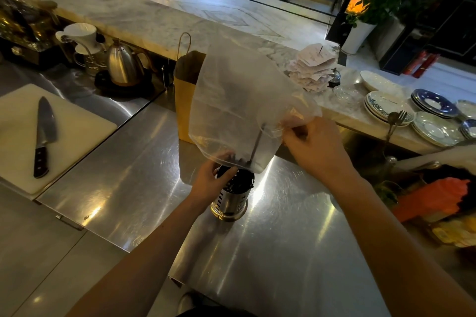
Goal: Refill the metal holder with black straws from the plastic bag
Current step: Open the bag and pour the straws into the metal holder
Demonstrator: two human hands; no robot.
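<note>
1. Nearest on the steel desk (pixel 283 239) stood the metal holder (pixel 231 201), upright and already packed with black straws (pixel 240 180).
2. The left grip (pixel 210 180) sat at the holder's near-left rim. Its fingers were curled up around the hanging mouth of the plastic bag (pixel 239 100) and held it just above the opening.
3. Directly over the holder, one last straw (pixel 257 144) showed through the film. Its long axis was close to upright, with the lower end pointing down into the mouth and the top leaning right.
4. The right grip (pixel 316 147) was higher and to the right, pinching a fold of the bag beside the straw's upper end, so it seemed the nearer one to nudge the straw down.
5. The rest of the bag rose slack and looked otherwise empty.
6. Behind it stood a brown paper bag (pixel 184 100).
</note>
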